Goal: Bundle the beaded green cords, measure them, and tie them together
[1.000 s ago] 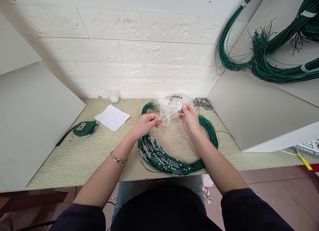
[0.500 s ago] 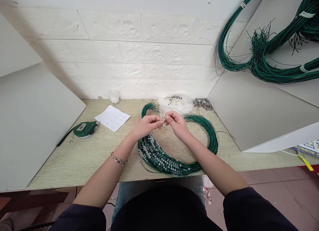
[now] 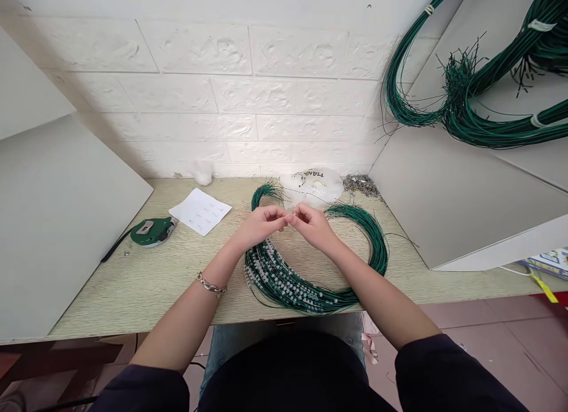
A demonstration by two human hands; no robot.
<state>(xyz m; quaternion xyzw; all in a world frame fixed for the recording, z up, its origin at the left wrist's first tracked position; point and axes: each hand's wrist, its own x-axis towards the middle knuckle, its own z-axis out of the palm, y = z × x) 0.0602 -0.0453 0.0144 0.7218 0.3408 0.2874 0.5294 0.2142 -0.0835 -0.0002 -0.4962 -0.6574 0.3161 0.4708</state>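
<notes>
My left hand and my right hand meet fingertip to fingertip above the table, thumbs and forefingers pinched. Whatever small piece lies between them is too tiny and too covered to name. Beneath them curves a bundle of thin dark green wires, open at the top like a horseshoe. Many white beads or sleeves sit on its left and lower part. Just beyond my fingers is a white oval bag or sheet with black lettering and small bits on it. A heap of small silvery pieces lies to its right.
A green tape measure and a white note with handwriting lie on the left. White tuft by the wall. Grey-white panels flank the table. More green wire bundles rest at upper right.
My right hand has shifted slightly left and its fingertips now press against the left ones. The small piece glimpsed between them before is now covered. The wire bundle stays put.
</notes>
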